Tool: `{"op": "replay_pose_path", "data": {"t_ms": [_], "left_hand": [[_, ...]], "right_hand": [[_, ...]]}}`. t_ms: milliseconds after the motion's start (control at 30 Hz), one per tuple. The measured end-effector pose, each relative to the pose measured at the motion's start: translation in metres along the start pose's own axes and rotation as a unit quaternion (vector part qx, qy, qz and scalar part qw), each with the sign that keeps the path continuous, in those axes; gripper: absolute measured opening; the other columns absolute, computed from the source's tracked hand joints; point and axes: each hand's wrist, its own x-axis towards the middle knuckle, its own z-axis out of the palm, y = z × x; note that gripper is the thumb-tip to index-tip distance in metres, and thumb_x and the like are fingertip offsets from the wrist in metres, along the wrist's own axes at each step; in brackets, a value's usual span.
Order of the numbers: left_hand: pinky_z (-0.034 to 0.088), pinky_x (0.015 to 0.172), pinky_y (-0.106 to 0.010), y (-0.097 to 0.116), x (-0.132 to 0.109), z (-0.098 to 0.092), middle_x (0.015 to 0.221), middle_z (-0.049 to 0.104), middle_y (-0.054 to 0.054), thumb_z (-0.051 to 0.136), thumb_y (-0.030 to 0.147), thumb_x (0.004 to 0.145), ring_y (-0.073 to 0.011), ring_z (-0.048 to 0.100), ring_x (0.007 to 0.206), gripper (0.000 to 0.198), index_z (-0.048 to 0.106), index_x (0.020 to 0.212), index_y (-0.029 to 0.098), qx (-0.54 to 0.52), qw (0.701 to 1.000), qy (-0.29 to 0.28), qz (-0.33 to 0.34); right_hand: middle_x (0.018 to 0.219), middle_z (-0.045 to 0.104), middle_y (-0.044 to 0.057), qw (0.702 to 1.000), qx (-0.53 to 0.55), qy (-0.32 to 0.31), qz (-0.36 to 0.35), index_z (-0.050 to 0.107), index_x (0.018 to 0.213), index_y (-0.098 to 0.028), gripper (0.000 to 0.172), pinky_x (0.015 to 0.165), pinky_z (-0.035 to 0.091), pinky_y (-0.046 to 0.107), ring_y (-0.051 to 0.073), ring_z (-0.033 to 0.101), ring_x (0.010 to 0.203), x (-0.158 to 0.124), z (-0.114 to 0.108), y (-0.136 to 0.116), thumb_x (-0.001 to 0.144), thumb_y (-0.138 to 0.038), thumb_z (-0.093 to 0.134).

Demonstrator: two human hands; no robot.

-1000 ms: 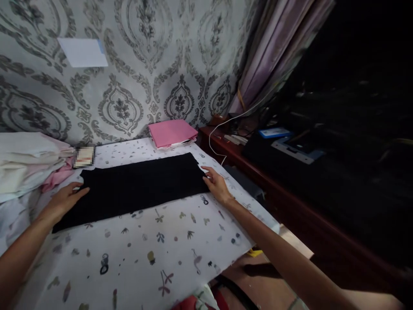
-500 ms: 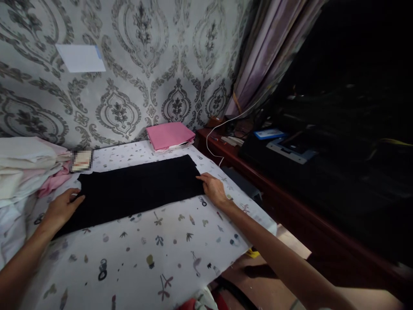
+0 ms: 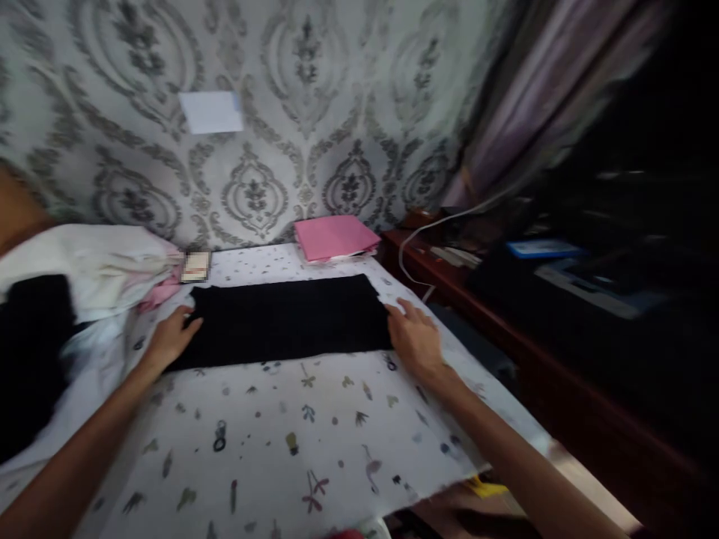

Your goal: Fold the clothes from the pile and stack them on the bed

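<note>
A black folded cloth (image 3: 286, 322), laid out as a long flat rectangle, lies across the patterned white sheet (image 3: 269, 464). At its left end, my left hand (image 3: 171, 337) touches the edge, thumb and fingers apart. My right hand (image 3: 416, 337) rests against the right end with its fingers spread; some fingertips are blurred. Behind the cloth sits a pink folded fabric (image 3: 337, 236) with white layers beneath it.
Crumpled white and pink fabrics (image 3: 95, 258) are heaped at the left, with another black cloth (image 3: 34, 352) on them. A small card-like item (image 3: 195, 266) lies beside the heap. To the right runs a dark red desk (image 3: 539, 344) with a white cable (image 3: 432, 224). Patterned wallpaper (image 3: 252, 187) rises behind.
The view has swung left, so everything appears farther right and the second black cloth has come into sight. My right hand's fingers have spread from a pinch at the cloth's edge.
</note>
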Motion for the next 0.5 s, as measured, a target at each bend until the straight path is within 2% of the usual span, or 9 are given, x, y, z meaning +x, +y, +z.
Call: {"op": "replay_pose_path", "data": {"t_ms": [67, 167, 233, 333, 433, 500], "left_hand": [[0.049, 0.077, -0.031, 0.001, -0.005, 0.0, 0.085, 0.07, -0.006, 0.051, 0.039, 0.088, -0.0253, 0.068, 0.084, 0.035, 0.059, 0.114, 0.017, 0.012, 1.0, -0.009, 0.024], [0.047, 0.076, -0.032, -0.008, -0.008, 0.002, 0.087, 0.069, -0.006, 0.049, 0.039, 0.092, -0.0254, 0.067, 0.083, 0.041, 0.052, 0.126, 0.017, 0.017, 0.999, -0.018, 0.029], [0.047, 0.079, -0.033, -0.015, -0.011, 0.002, 0.091, 0.069, -0.007, 0.05, 0.035, 0.093, -0.0262, 0.068, 0.088, 0.041, 0.049, 0.13, 0.017, 0.029, 0.999, -0.022, 0.025], [0.048, 0.083, -0.036, -0.02, -0.017, -0.001, 0.096, 0.07, -0.011, 0.048, 0.031, 0.096, -0.0283, 0.068, 0.097, 0.04, 0.046, 0.132, 0.015, 0.064, 0.997, -0.036, 0.017], [0.048, 0.09, -0.044, -0.01, -0.022, -0.005, 0.111, 0.068, -0.017, 0.047, 0.027, 0.096, -0.0333, 0.064, 0.108, 0.036, 0.049, 0.13, 0.014, 0.147, 0.989, -0.01, 0.027], [0.045, 0.098, -0.048, 0.004, -0.02, -0.003, 0.122, 0.063, -0.019, 0.045, 0.023, 0.096, -0.0347, 0.058, 0.119, 0.034, 0.052, 0.128, 0.014, 0.187, 0.979, 0.025, 0.083]], "right_hand": [[0.142, 0.057, 0.017, 0.996, 0.039, 0.021, -0.08, 0.063, 0.132, -0.015, 0.045, 0.1, 0.047, 0.051, 0.033, 0.057, 0.124, 0.003, 0.009, -0.003, 0.099, -0.026, 0.034], [0.149, 0.052, 0.013, 0.982, 0.074, -0.024, -0.17, 0.055, 0.141, -0.018, 0.05, 0.111, 0.039, 0.051, 0.029, 0.047, 0.138, 0.004, 0.031, -0.01, 0.1, -0.038, 0.035], [0.151, 0.05, 0.011, 0.982, 0.064, -0.051, -0.17, 0.05, 0.146, -0.021, 0.054, 0.113, 0.036, 0.053, 0.028, 0.042, 0.142, 0.001, 0.045, -0.012, 0.1, -0.042, 0.033], [0.154, 0.046, 0.009, 0.985, 0.043, -0.06, -0.157, 0.046, 0.15, -0.024, 0.056, 0.115, 0.034, 0.055, 0.027, 0.039, 0.145, -0.003, 0.056, -0.011, 0.099, -0.043, 0.031], [0.155, 0.044, 0.01, 0.985, 0.033, -0.058, -0.16, 0.046, 0.149, -0.023, 0.058, 0.116, 0.033, 0.054, 0.027, 0.038, 0.145, -0.004, 0.058, -0.009, 0.098, -0.044, 0.031], [0.155, 0.045, 0.01, 0.985, 0.03, -0.057, -0.162, 0.046, 0.149, -0.022, 0.058, 0.115, 0.034, 0.054, 0.028, 0.039, 0.145, -0.004, 0.059, -0.008, 0.098, -0.045, 0.03]]}}
